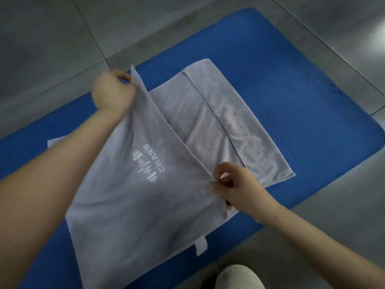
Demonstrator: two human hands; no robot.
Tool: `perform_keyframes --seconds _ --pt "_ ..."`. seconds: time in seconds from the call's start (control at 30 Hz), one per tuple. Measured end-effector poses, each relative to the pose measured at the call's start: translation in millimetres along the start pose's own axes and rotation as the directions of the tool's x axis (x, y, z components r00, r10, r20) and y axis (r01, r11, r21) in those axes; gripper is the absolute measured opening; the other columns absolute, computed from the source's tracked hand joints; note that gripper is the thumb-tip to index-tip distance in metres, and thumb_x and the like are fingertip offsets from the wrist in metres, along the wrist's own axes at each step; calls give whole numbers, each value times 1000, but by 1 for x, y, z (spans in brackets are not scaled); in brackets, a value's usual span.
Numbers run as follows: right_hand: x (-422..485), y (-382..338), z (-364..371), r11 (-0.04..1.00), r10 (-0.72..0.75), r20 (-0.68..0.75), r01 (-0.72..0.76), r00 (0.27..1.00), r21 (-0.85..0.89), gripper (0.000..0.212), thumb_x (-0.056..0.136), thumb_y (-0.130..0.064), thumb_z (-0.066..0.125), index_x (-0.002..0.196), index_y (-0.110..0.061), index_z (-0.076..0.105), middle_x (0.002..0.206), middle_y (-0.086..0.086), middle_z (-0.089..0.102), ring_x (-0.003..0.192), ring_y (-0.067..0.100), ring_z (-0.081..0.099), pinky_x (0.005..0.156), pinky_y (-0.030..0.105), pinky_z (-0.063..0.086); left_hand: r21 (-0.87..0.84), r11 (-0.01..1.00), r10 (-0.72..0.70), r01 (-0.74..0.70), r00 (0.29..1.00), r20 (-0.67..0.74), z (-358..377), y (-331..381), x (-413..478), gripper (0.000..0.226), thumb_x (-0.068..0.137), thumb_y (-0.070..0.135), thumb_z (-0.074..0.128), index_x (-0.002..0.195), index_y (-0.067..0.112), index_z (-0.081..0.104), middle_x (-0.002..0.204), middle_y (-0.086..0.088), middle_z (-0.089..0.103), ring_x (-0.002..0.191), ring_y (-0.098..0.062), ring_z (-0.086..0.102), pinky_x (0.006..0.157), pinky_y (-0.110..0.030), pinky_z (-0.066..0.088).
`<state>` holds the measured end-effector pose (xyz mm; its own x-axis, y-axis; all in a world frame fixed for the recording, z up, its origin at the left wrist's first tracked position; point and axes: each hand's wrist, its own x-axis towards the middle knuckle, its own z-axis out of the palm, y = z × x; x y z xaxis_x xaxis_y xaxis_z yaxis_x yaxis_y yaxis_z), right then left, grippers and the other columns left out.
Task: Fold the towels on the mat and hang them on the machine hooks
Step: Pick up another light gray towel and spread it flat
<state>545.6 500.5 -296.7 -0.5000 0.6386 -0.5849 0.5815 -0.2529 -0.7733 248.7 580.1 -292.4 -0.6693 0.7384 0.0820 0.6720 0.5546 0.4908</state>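
Left hand (112, 92) and right hand (237, 186), pinch-tight on one towel (129, 205) (one blue mat (291, 80)).

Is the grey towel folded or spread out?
Mid-fold: the left hand and right hand pinch one end of the grey towel, lifted over the rest lying on the blue mat.

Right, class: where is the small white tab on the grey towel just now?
Head view, lower centre: the tab sticks out from the near edge of the towel onto the blue mat, below the right hand.
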Motion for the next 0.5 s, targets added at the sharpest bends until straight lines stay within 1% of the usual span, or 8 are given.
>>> perform_keyframes --seconds 0.07,0.13,0.17,0.23,0.3,0.4,0.43,0.5 --pt "-10 -11 -19 997 25 25 -27 999 72 13 87 -21 65 86 -13 55 61 5 59 49 13 49 53 30 46 -7 999 39 -39 999 -7 -23 17 5 28 73 26 60 97 18 72 93 -8 71 89 -25 66 74 -27 48" --pt "-20 -17 -44 990 42 -3 -42 999 137 17 82 -24 70 83 -13 58 60 8 55 51 14 45 48 27 41 -58 995 75 -76 997 -24 -34 45 11 30 70 29 61 94 17 72 88 -10 72 83 -25 68 78 -33 54" --pt "-23 -17 -57 983 59 -43 -51 997 175 18 80 -25 72 81 -12 59 60 10 57 52 15 47 47 25 40 -76 992 99 -102 995 -33 -33 62 15 29 70 30 60 93 17 72 86 -10 72 82 -25 68 77 -35 55" --pt "-23 -10 -83 973 105 -157 -69 982 222 17 77 -25 74 77 -13 63 66 15 65 57 18 54 47 25 42 -21 985 171 -172 984 -59 -16 98 21 26 77 31 57 92 16 72 87 -9 72 83 -23 67 73 -31 53" --pt "-14 6 -103 971 154 -263 -96 952 220 17 77 -24 75 77 -11 64 74 18 69 61 20 58 48 26 45 27 975 222 -221 975 -27 13 130 24 28 86 31 50 90 13 71 90 -9 71 86 -24 66 68 -30 46" --pt "10 44 -117 985 172 -416 -158 893 69 15 79 -24 74 74 -14 64 70 10 66 59 20 56 54 28 45 18 981 188 -191 974 123 71 152 20 34 94 27 40 82 9 67 82 -8 67 84 -24 64 62 -30 39" --pt "18 57 -118 981 171 -457 -195 873 -6 14 79 -25 73 72 -18 63 68 5 64 60 20 55 56 28 45 13 983 176 -181 967 183 89 150 15 33 95 25 39 83 8 65 84 -8 67 87 -25 63 64 -31 40" --pt "31 79 -115 943 154 -505 -279 849 -183 11 81 -26 67 72 -23 61 73 -2 63 71 21 58 62 28 43 -12 987 157 -161 941 300 115 137 0 27 93 16 42 102 8 66 107 -8 67 103 -26 60 79 -31 43"
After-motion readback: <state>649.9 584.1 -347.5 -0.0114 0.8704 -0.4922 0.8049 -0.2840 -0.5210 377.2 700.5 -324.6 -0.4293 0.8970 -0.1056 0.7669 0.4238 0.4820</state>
